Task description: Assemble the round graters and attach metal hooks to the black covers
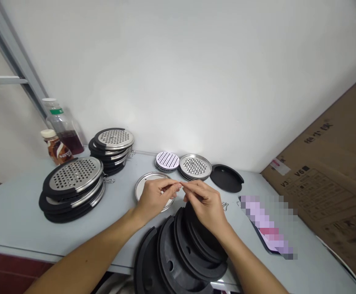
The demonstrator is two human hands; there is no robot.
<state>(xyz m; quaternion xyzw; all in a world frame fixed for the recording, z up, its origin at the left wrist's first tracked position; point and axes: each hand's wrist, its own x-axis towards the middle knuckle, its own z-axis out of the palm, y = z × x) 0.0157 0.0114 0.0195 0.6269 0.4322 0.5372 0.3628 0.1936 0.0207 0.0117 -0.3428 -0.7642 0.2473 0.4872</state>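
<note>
My left hand (159, 196) and my right hand (204, 200) meet fingertip to fingertip, both pinched closed. Whatever they pinch is too small to make out. Under my left hand lies a round metal disc (140, 187) with a shiny rim, partly covered by the hand. Several black round holders (178, 261) with raised curved rims and a hole lean in an overlapping row at the table's front edge, below my hands. Small wire clips (225, 206) lie just right of my right hand.
Assembled graters in black holders form a near stack (74, 175) and a far stack (113, 141) on the left. Behind my hands sit lilac discs (167, 160), metal grater discs (195, 166) and a black holder (227, 177). Bottles (63, 126), a phone (266, 228) and a cardboard box (325, 183) flank them.
</note>
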